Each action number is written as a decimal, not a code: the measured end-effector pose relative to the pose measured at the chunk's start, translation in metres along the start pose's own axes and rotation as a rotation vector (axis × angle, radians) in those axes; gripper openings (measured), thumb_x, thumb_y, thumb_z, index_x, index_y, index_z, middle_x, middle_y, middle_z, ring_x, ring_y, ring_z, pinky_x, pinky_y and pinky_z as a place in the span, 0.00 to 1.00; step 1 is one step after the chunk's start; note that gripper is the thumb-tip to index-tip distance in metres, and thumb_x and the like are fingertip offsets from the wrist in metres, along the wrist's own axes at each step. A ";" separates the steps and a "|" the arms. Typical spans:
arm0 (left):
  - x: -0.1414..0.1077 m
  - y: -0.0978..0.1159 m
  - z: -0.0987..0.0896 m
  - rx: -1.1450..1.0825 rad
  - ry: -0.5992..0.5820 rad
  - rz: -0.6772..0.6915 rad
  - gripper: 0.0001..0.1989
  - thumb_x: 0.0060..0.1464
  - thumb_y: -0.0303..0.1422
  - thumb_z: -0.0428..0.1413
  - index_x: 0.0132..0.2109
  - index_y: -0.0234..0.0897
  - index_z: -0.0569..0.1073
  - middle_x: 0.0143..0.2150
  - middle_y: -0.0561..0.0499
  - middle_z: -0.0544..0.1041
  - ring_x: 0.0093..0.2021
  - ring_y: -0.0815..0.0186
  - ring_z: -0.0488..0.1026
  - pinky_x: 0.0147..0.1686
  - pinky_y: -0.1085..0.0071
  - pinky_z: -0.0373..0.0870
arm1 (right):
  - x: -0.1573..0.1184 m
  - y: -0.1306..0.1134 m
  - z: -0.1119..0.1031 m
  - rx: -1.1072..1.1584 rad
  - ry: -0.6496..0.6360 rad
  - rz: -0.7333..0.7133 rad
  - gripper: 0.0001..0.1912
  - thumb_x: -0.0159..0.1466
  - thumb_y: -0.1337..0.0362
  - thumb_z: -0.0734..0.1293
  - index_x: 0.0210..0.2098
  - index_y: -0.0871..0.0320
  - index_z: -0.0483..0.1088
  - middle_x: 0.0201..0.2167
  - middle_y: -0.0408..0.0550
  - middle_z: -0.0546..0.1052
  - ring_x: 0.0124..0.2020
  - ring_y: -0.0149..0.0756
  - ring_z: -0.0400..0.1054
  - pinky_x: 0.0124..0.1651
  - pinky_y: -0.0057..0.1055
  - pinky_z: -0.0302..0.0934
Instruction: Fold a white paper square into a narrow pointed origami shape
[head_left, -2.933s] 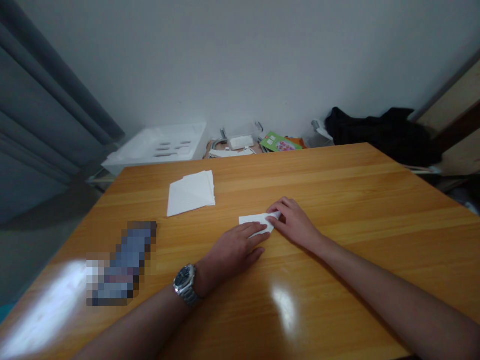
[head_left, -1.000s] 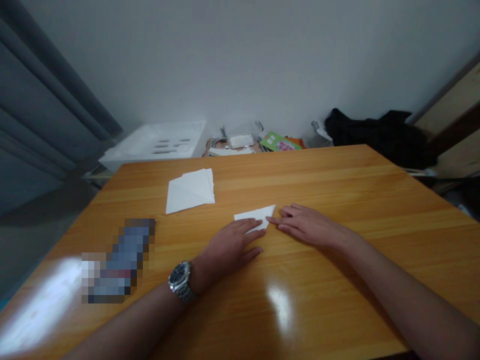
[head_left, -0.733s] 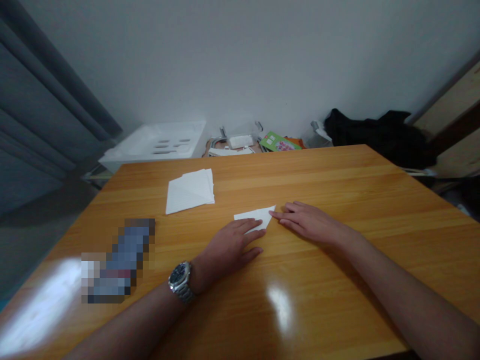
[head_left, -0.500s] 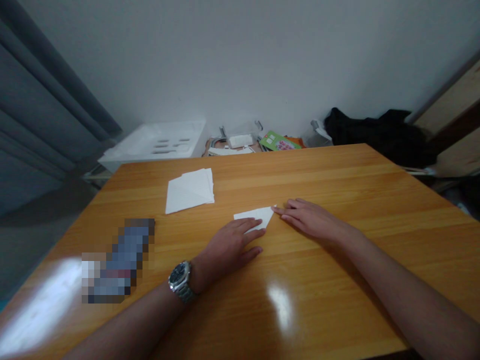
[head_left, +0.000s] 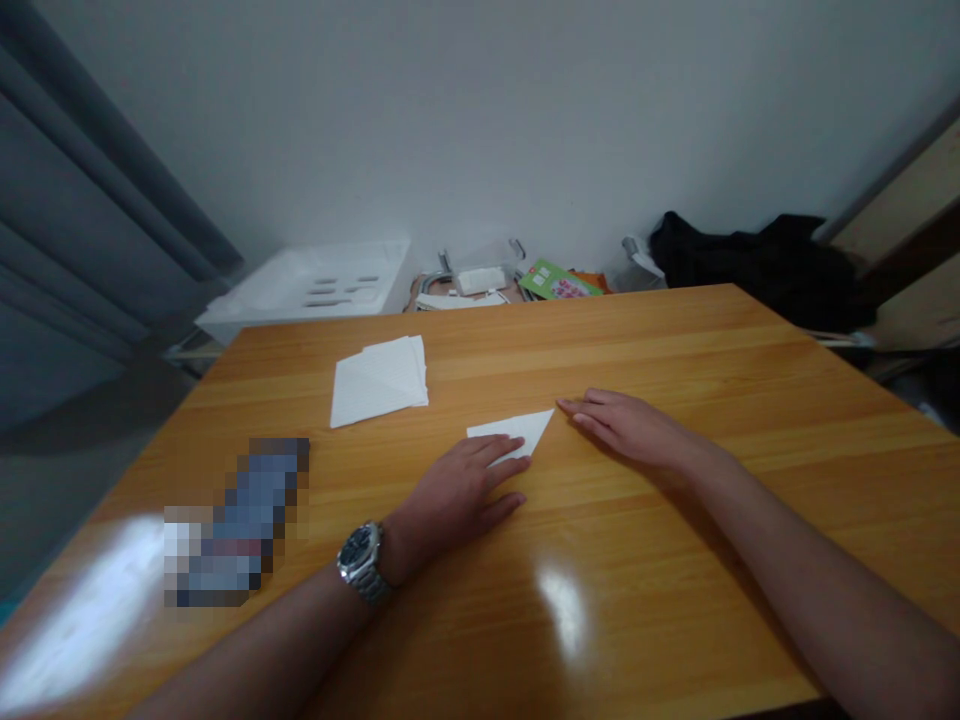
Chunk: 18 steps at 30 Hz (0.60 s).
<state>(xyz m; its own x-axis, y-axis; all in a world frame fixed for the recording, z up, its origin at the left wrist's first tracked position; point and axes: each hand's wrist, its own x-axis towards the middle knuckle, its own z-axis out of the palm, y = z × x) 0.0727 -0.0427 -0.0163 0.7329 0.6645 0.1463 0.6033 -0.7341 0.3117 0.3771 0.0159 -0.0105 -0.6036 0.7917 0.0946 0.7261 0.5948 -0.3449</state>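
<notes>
Covering the near part of a folded white paper (head_left: 532,428), the left hand (head_left: 465,490) is lying palm-down with its fingers spread wide — it's holding the sheet flat against the wood-grain table (head_left: 675,360), not pinching it. That paper is sitting near the middle of the tabletop, its sharp corner pointing towards the right hand (head_left: 622,425). And over there, the right index finger is stretching out just beside that corner; whether the 2 are touching, we can't tell. Those right-hand fingers are extending loosely, grasping nothing. A metal-band wristwatch (head_left: 361,550) is gleaming on the left arm. Farther back, a stack of white paper sheets (head_left: 381,382) is lying flat, while a dark flat object (head_left: 244,525) is hiding behind pixelation on the left. Beyond the far edge — a slotted white tray (head_left: 262,290), a green booklet (head_left: 559,281) and black fabric (head_left: 757,265) are lining the wall (head_left: 525,120).
</notes>
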 end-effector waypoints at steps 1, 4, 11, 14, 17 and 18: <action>0.000 0.000 0.000 0.001 -0.001 0.001 0.21 0.66 0.42 0.52 0.63 0.43 0.68 0.69 0.47 0.65 0.66 0.56 0.63 0.65 0.56 0.61 | 0.000 -0.002 -0.001 -0.006 0.013 -0.009 0.23 0.74 0.57 0.55 0.63 0.54 0.68 0.42 0.54 0.75 0.43 0.43 0.70 0.47 0.40 0.66; 0.001 0.000 -0.002 0.007 -0.008 0.008 0.22 0.66 0.43 0.52 0.63 0.42 0.68 0.69 0.47 0.65 0.66 0.56 0.63 0.65 0.56 0.61 | 0.001 -0.010 -0.001 -0.011 0.073 -0.097 0.21 0.74 0.58 0.56 0.62 0.52 0.69 0.47 0.54 0.75 0.48 0.44 0.70 0.52 0.43 0.65; 0.001 -0.006 0.001 0.020 0.002 0.011 0.24 0.65 0.44 0.52 0.64 0.42 0.67 0.68 0.44 0.65 0.66 0.54 0.63 0.65 0.54 0.61 | 0.001 -0.028 0.010 0.008 -0.010 -0.259 0.25 0.73 0.56 0.59 0.68 0.51 0.61 0.68 0.52 0.64 0.67 0.45 0.58 0.68 0.47 0.54; 0.002 -0.009 0.001 0.030 0.023 0.015 0.24 0.65 0.43 0.53 0.65 0.43 0.66 0.68 0.45 0.66 0.66 0.54 0.63 0.65 0.54 0.61 | -0.001 -0.032 0.014 0.004 -0.068 -0.274 0.27 0.73 0.54 0.59 0.70 0.49 0.57 0.70 0.51 0.60 0.69 0.45 0.55 0.70 0.48 0.51; 0.002 -0.009 0.001 0.029 0.025 0.014 0.24 0.65 0.42 0.54 0.65 0.42 0.66 0.67 0.46 0.66 0.66 0.55 0.64 0.65 0.54 0.61 | -0.001 -0.035 0.016 -0.027 -0.082 -0.269 0.27 0.73 0.53 0.58 0.70 0.48 0.55 0.71 0.52 0.58 0.70 0.47 0.54 0.70 0.50 0.50; 0.002 -0.009 0.001 0.028 0.026 0.013 0.24 0.65 0.42 0.54 0.65 0.42 0.66 0.67 0.45 0.67 0.66 0.55 0.64 0.65 0.54 0.62 | -0.001 -0.035 0.017 -0.042 -0.088 -0.266 0.27 0.73 0.52 0.58 0.70 0.48 0.56 0.71 0.53 0.58 0.70 0.48 0.53 0.70 0.50 0.50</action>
<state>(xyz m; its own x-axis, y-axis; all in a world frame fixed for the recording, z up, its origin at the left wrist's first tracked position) 0.0690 -0.0345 -0.0196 0.7325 0.6578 0.1751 0.6026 -0.7463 0.2828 0.3468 -0.0083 -0.0141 -0.7998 0.5927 0.0950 0.5500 0.7870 -0.2796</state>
